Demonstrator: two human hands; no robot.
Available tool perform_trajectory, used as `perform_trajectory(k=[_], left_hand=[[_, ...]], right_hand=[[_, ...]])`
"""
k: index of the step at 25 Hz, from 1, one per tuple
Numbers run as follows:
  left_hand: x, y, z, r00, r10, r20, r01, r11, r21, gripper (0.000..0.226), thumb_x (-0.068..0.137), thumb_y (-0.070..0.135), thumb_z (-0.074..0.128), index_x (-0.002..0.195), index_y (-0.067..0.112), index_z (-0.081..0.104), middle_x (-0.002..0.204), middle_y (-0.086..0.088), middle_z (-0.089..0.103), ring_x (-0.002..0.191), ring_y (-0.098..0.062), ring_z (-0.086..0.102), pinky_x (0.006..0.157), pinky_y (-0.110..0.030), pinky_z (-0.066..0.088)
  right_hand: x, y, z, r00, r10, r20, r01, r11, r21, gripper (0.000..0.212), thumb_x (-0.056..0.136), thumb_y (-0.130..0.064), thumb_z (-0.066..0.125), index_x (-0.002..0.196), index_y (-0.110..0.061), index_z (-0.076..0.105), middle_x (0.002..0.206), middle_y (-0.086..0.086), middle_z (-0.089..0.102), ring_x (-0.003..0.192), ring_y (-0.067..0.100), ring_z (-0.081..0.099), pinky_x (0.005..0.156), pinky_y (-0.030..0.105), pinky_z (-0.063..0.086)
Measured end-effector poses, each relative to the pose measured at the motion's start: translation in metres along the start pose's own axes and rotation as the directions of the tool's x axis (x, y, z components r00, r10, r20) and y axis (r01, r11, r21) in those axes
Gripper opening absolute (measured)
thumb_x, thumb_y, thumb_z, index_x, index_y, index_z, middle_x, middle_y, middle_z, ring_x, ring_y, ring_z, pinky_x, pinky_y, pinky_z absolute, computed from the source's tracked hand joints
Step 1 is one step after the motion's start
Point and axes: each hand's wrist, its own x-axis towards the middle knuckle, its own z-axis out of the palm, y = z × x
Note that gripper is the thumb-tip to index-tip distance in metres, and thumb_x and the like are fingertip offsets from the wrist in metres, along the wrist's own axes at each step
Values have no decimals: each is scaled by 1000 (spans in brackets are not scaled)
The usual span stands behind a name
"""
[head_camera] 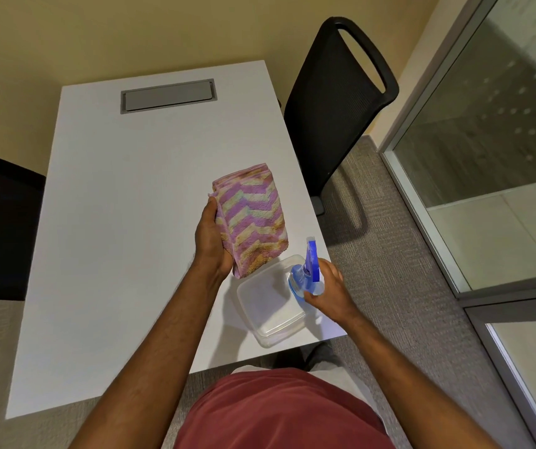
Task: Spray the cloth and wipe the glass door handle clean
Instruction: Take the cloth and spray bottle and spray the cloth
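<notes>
- We hold the folded cloth in the left hand, fingers wrapped around its edge, raised above the table with its broad face toward the nozzle.
- The right hand has its fingers clamped on the spray bottle, aimed at the cloth, above a clear tub.
- Both sit near the table's right edge; the chair stands beyond it.
- Carpet toward the glass door appears open; we see no handle.
</notes>
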Motion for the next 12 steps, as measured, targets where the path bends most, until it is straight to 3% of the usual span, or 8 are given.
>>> perform_trajectory(k=[3, 5, 8, 12], left_hand=[[1, -1, 1, 1000, -2, 4, 2, 1000, 0, 48, 111, 56, 37, 126, 25, 69, 108, -2, 82, 94, -21, 81, 75, -40, 66], [1, -2, 2, 1000, -4, 7, 4, 1000, -6, 48, 111, 56, 37, 126, 24, 70, 110, -2, 82, 94, -21, 81, 74, -40, 66], [1, -3, 2, 1000, -8, 16, 8, 1000, -7, 48, 111, 57, 38, 125, 24, 71, 110, -3, 82, 94, -22, 81, 73, -40, 66], [1, -3, 5, 999, 0, 36, -1, 1000, 20, 49, 111, 58, 36, 125, 26, 70, 111, -2, 82, 96, -22, 81, 75, -40, 66]], right_hand=[[-9, 18, 1, 990, 133, 53, -134, 991, 26, 64, 95, 4, 68, 155, -5, 47, 169, 13, 29, 156, 29, 31, 125, 43, 34], [-12, 25, 4, 978, 208, 19, -209, 977, 52, 52, 101, 7, 56, 152, -1, 50, 165, 17, 37, 150, 32, 43, 123, 45, 39], [-15, 29, 13, 957, 276, -90, -268, 959, 96, 33, 105, 2, 52, 136, 4, 63, 137, 20, 64, 125, 35, 63, 107, 47, 52], [-15, 27, 19, 920, 369, -133, -341, 920, 196, 20, 105, -4, 58, 119, 6, 68, 114, 22, 71, 103, 37, 71, 90, 49, 60]])
